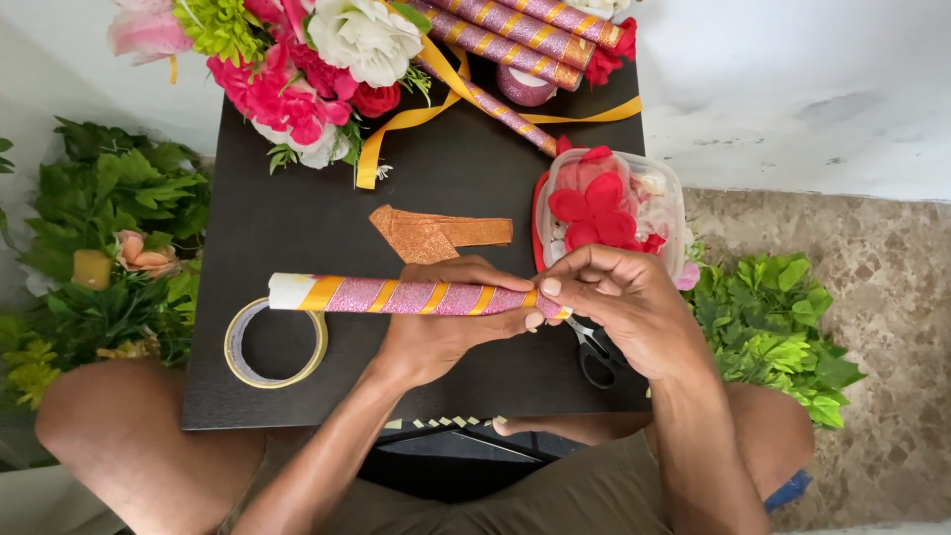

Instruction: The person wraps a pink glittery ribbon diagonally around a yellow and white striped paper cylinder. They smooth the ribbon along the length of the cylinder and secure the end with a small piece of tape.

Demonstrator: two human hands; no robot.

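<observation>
The light, likely crushable wrapped tube is gripped underneath by the left hand and pinched at its end by the right hand; gentle holds seem best

A small dark bench with a flat matte top stands against a pale wall. The wall is whitish, with faint grey smudges and scuffs on the right side. Below the wall on the right, the floor is mottled stone in beige and brown, speckled like polished terrazzo or marble. On the left, the ground beside the bench is light and plain. Green leafy foliage fills the space left of the bench, and another leafy clump sits on the floor to its right. The light is soft, even daylight, with no hard shadows.
</observation>
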